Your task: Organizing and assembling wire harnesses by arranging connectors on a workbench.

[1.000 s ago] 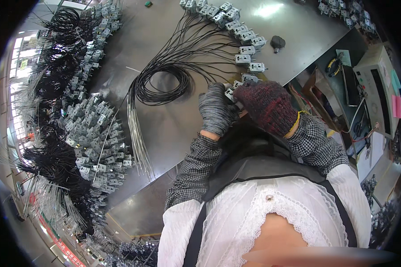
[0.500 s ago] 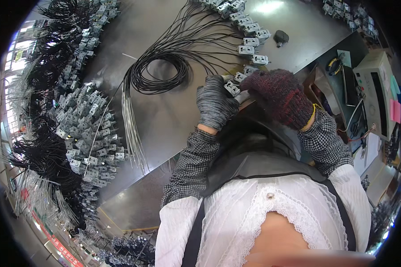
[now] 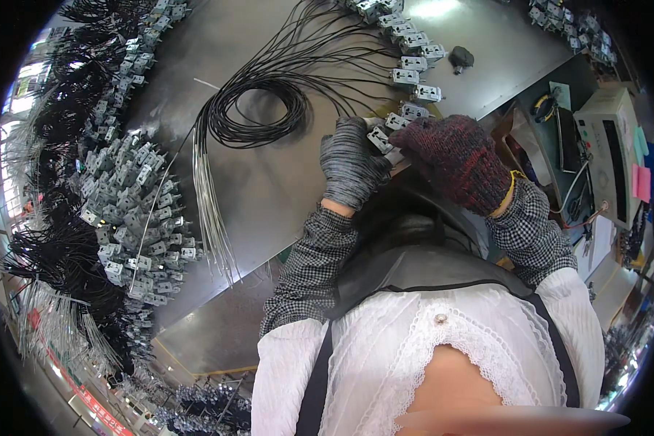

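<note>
I see my left hand [image 3: 350, 161], in a grey knit glove, curled with its fingers closed around a small grey socket part [image 3: 380, 138] at the near edge of the steel table [image 3: 269, 182]. My right hand [image 3: 458, 160], in a dark red knit glove, is bent over the same part from the right, its fingertips meeting the left hand's there; I cannot tell whether they pinch the part or only press on it.

The part lies at the end of a row of like parts [image 3: 413, 54] that runs up the table, each tied to a black wire. The wires gather into a coil [image 3: 258, 116] left of my hands, with a bundle of pale rods [image 3: 211, 211] trailing from it toward me. A heap of grey parts [image 3: 134, 211] lies well to the left, ringed by black wire bundles [image 3: 47, 247].

A small dark knob [image 3: 460, 57] sits alone near the table's right edge. On the right stands a cream box-shaped machine [image 3: 609, 145] with a teal label [image 3: 642, 140] and a pink label [image 3: 645, 182] beside it, both rectangular.
</note>
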The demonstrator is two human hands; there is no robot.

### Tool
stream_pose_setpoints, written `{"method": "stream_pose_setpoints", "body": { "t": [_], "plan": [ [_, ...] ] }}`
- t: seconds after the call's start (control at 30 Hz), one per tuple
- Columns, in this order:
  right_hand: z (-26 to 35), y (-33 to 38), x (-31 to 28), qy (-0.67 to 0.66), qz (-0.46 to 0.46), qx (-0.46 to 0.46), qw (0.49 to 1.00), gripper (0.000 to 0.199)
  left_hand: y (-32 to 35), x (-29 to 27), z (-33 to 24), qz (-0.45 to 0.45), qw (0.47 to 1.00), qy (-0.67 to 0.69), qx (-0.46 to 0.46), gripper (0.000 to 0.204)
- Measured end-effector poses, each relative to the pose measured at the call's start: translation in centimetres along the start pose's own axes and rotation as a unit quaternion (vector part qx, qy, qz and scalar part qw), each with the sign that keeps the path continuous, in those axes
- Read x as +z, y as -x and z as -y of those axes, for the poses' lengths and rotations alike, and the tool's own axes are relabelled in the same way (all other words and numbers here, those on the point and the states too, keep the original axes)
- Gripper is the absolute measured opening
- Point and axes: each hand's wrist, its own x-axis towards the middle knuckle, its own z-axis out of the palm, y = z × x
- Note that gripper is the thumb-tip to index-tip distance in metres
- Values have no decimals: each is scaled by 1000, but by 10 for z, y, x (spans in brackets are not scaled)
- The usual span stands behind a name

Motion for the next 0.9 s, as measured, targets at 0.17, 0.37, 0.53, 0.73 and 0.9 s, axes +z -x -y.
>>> {"method": "stream_pose_setpoints", "body": {
  "t": [0.17, 0.37, 0.53, 0.73, 0.9],
  "plan": [
    [6, -2, 4, 11, 4, 38, 999, 21, 1, 5, 1, -20, 999, -32, 15, 61],
    [4, -8, 10, 43, 27, 39, 998, 19, -3, 1, -6, 22, 999, -16, -30, 60],
    [-12, -9, 22, 58, -65, -37, 995, 18, -8, 0, -8, 47, 995, -44, -75, 65],
    [-16, -9, 12, 58, 71, -13, 996, 43, -6, -1, -8, 40, 995, -73, -60, 64],
    [-24, 2, 29, 80, 64, -15, 995, 46, -5, 0, -11, 29, 996, -61, -51, 63]
  ]
}}
